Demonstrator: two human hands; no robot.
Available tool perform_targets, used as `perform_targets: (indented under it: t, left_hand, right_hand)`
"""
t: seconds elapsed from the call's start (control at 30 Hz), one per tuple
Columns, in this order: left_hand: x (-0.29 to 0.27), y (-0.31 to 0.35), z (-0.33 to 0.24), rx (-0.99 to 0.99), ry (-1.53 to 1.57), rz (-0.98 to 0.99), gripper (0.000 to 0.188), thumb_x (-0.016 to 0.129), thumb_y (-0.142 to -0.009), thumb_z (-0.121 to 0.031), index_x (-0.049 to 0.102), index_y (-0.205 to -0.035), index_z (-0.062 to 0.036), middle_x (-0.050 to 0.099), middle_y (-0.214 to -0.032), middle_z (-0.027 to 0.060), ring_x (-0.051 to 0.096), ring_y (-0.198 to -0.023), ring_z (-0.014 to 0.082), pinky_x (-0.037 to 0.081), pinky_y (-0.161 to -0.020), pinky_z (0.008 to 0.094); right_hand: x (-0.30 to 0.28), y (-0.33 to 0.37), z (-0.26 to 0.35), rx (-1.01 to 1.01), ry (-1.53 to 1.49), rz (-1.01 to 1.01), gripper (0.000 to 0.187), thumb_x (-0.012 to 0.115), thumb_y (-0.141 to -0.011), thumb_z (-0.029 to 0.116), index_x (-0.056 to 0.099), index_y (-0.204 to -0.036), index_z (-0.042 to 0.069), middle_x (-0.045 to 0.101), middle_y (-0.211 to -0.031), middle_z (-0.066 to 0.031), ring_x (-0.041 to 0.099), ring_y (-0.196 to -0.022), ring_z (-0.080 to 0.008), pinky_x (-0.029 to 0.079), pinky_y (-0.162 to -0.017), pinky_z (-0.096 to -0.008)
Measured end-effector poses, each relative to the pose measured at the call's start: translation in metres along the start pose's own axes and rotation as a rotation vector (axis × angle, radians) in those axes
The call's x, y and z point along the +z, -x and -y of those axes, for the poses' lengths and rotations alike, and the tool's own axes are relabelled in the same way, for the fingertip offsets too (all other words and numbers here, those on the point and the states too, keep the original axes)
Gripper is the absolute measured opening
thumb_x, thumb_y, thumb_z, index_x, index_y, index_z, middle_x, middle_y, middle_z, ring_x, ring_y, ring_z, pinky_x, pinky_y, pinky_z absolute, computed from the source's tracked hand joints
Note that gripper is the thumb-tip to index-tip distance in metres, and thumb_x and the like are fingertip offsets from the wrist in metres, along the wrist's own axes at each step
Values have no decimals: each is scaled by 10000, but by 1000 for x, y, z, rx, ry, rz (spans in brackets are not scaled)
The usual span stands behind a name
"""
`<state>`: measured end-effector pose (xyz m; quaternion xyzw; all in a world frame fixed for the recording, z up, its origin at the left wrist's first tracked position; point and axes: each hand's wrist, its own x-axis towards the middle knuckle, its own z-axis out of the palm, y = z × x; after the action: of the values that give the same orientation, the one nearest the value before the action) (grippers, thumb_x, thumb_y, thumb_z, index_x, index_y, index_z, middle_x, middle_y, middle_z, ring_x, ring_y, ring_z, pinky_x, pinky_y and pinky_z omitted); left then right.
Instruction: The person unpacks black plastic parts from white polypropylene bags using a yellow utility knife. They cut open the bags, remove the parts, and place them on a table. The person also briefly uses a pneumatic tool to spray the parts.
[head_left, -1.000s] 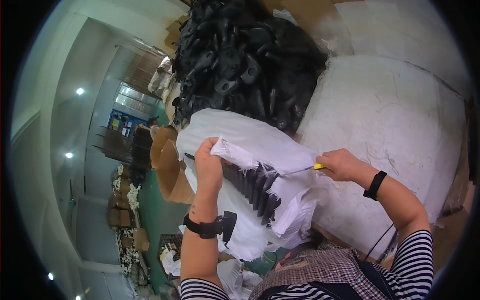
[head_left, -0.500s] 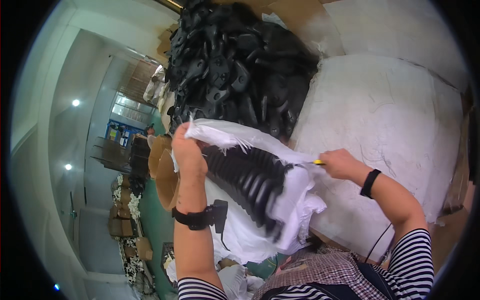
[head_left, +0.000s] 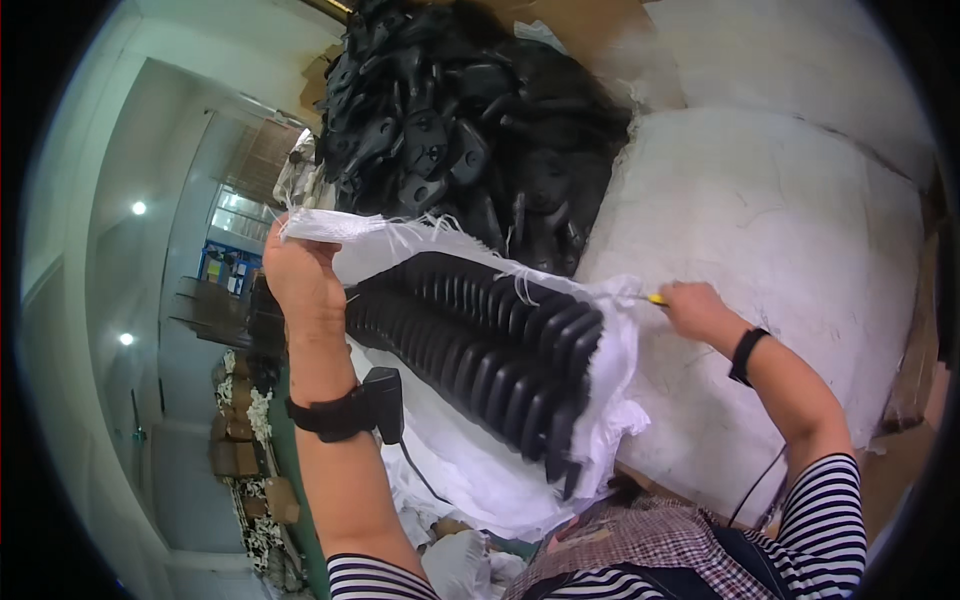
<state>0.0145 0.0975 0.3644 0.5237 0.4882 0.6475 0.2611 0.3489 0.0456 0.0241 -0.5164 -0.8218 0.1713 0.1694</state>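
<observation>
A white woven sack [head_left: 612, 395] lies in front of me, its frayed mouth pulled wide. Inside it, black ribbed plastic parts [head_left: 480, 345] are stacked in close rows. At the left, my left hand [head_left: 305, 275] is closed around the torn upper edge of the sack and holds it up. My right hand [head_left: 698, 312] grips a small yellow-handled knife [head_left: 656, 299], whose thin blade points left at the sack's right edge. Whether the blade touches the fabric I cannot tell.
A high heap of loose black plastic parts [head_left: 430, 140] rises beyond the sack. To the right stands a big white wrapped bale [head_left: 760, 230]. Cardboard boxes [head_left: 235, 455] and pale scraps line the floor far left.
My left hand has moved left and slightly up, stretching the sack's edge. The mouth gapes wider and more of the black rows show. My right hand has shifted slightly right with the knife.
</observation>
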Motion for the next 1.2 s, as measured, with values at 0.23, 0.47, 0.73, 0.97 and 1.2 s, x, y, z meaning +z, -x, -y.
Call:
perform_targets:
  t: [0.23, 0.47, 0.73, 0.97, 1.2]
  left_hand:
    - [5, -38, 25, -16, -5, 22, 150, 461, -887, -61, 524, -1005, 6, 588, -796, 77, 584, -672, 179, 490, -583, 303]
    - [24, -79, 78, -189, -11, 341, 328, 488, -860, -23, 492, -1185, 17, 556, -1085, 119, 601, -913, 197, 505, -772, 285]
    - [-158, -95, 175, 425, -702, 479, 295, 509, -840, -57, 516, -1130, -1, 526, -1129, 130, 498, -1032, 254, 414, -875, 351]
    - [-258, -108, 174, 35, -1053, -7, 404, 661, -710, -101, 533, -1085, -21, 575, -970, 102, 554, -848, 205, 464, -743, 321]
    - [-116, 16, 88, 4, -404, -62, 214, 497, -707, 56, 629, -867, 2, 598, -784, 30, 537, -707, 107, 407, -638, 210]
  right_hand:
    - [-23, -11, 44, -145, -10, -43, 134, 575, -786, 146, 566, -884, 56, 635, -848, -138, 633, -763, -306, 496, -644, -408]
    - [-15, 2, -13, 278, 90, 55, 181, 581, -795, 220, 613, -859, 54, 648, -784, -153, 639, -756, -312, 503, -661, -419]
    - [-89, 227, -3, 741, -236, -38, 343, 542, -803, 364, 633, -796, 33, 630, -745, -191, 606, -707, -382, 487, -656, -465]
    - [-106, 456, 46, 1268, 31, -413, 469, 657, -751, 189, 554, -1185, 43, 599, -1119, -178, 554, -1039, -346, 434, -908, -414]
    - [-112, 349, 46, 747, -193, -626, 396, 637, -783, 49, 545, -1167, 31, 567, -1125, -164, 554, -1011, -311, 438, -899, -364]
